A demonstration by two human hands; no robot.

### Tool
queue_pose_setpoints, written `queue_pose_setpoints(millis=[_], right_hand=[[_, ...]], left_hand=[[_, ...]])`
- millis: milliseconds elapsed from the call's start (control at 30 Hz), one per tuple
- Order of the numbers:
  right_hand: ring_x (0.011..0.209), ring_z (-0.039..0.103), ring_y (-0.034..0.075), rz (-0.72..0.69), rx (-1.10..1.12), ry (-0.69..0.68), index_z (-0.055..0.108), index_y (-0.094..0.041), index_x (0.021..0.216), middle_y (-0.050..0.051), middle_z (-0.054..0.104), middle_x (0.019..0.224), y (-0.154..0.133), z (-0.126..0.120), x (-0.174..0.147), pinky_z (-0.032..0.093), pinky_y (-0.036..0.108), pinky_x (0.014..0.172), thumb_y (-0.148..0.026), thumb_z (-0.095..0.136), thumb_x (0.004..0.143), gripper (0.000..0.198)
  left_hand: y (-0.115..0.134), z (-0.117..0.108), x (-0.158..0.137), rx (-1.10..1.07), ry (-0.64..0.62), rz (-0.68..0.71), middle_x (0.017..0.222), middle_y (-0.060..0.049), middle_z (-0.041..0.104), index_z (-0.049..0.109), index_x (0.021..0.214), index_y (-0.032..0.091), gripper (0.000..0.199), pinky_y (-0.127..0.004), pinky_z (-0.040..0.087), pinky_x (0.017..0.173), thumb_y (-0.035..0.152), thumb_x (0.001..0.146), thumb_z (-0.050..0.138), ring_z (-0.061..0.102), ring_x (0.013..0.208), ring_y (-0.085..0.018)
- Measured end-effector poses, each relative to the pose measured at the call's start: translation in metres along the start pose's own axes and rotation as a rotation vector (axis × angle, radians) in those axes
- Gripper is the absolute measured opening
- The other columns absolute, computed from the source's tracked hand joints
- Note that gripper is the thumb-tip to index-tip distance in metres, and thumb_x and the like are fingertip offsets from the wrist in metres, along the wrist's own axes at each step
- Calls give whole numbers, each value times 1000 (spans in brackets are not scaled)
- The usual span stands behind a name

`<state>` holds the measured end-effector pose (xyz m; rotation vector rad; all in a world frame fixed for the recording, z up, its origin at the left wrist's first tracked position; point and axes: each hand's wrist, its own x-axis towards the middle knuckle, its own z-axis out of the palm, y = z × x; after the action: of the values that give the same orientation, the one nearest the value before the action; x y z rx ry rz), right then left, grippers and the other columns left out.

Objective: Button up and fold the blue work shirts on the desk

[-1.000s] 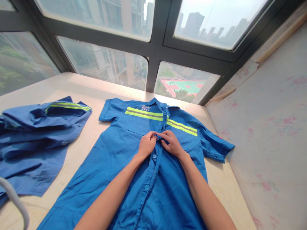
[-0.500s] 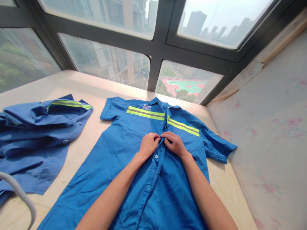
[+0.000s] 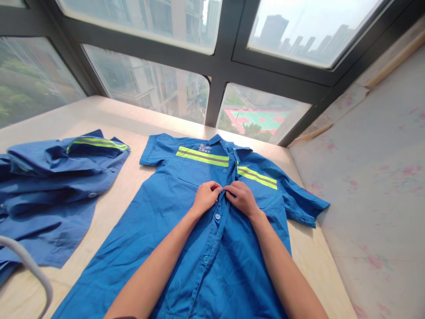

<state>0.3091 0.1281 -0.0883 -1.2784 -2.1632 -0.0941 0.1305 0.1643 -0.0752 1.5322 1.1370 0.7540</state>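
A blue short-sleeved work shirt [image 3: 162, 221] lies spread face up, its collar toward the window. Yellow-green reflective bands [image 3: 202, 156] cross its chest. My left hand [image 3: 207, 195] and my right hand [image 3: 241, 196] meet at the front placket, just below the bands. Both are closed in a pinch on the shirt's front edge, fingertips almost touching. Whatever button or buttonhole sits between them is hidden. Below the hands, one button [image 3: 218, 216] and a lower button [image 3: 206, 259] show on the placket; another button [image 3: 225, 170] shows above.
A second blue garment [image 3: 63, 190] with a reflective band lies crumpled at the left. A grey curved tube [image 3: 31, 261] rises at the lower left. Dark window frames [image 3: 217, 66] stand behind the pale surface [image 3: 124, 177], and a flowered wall [image 3: 375, 190] bounds the right side.
The hands stay at the same spot on the placket with slight finger movement. The shirt's right-hand front edge near the chest band has shifted, opening a wider gap there.
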Motion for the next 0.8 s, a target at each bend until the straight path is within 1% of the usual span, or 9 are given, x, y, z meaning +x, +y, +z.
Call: queue_pose_setpoints(millis=[100, 300, 400, 533, 600, 700, 800], right_hand=[[71, 56, 19, -4, -32, 11, 74, -21, 94, 4, 63, 74, 1, 2, -1, 43, 32, 68, -21, 53, 97, 21], [70, 54, 18, -9, -63, 38, 76, -23, 101, 5, 64, 76, 5, 3, -4, 41, 31, 66, -28, 50, 101, 26], [71, 53, 18, -12, -65, 54, 76, -24, 106, 5, 64, 77, 5, 2, -4, 41, 31, 67, -27, 50, 102, 26], [72, 52, 18, -18, -67, 71, 75, -25, 111, 5, 62, 77, 3, 3, -3, 41, 31, 67, -25, 51, 102, 26], [72, 52, 18, -15, -58, 71, 75, -26, 112, 5, 62, 77, 3, 3, -3, 42, 31, 67, -25, 51, 101, 26], [75, 54, 19, 2, -17, 70, 75, -28, 111, 5, 62, 80, 3, 4, -3, 44, 32, 68, -24, 51, 101, 26], [80, 56, 20, 26, 30, 58, 75, -29, 110, 6, 64, 86, 2, 5, -3, 46, 33, 73, -23, 51, 100, 27]], left_hand=[[0, 0, 0, 2, 14, -6, 62, 2, 66, 69, 79, 18, 13, -22, 47, 54, 25, 83, 59, 59, 47, -11], [0, 0, 2, -73, 5, -38, 57, 4, 62, 68, 81, 17, 13, -21, 45, 50, 27, 83, 60, 57, 43, -10], [0, 0, 2, -90, 12, -57, 55, 5, 60, 68, 79, 17, 13, -20, 43, 47, 28, 83, 61, 56, 42, -10], [2, 0, 1, -101, 16, -59, 52, 5, 58, 67, 76, 16, 15, -20, 43, 47, 28, 84, 61, 55, 42, -9], [3, 0, 1, -107, 14, -58, 52, 5, 59, 67, 76, 16, 14, -20, 44, 47, 26, 84, 62, 56, 42, -9], [3, 1, 1, -137, 25, -73, 58, 3, 64, 68, 83, 16, 10, -21, 45, 46, 25, 83, 63, 57, 44, -10], [1, 2, -1, -112, 41, -56, 64, 1, 68, 68, 85, 17, 9, -22, 49, 51, 24, 84, 64, 62, 49, -12]])
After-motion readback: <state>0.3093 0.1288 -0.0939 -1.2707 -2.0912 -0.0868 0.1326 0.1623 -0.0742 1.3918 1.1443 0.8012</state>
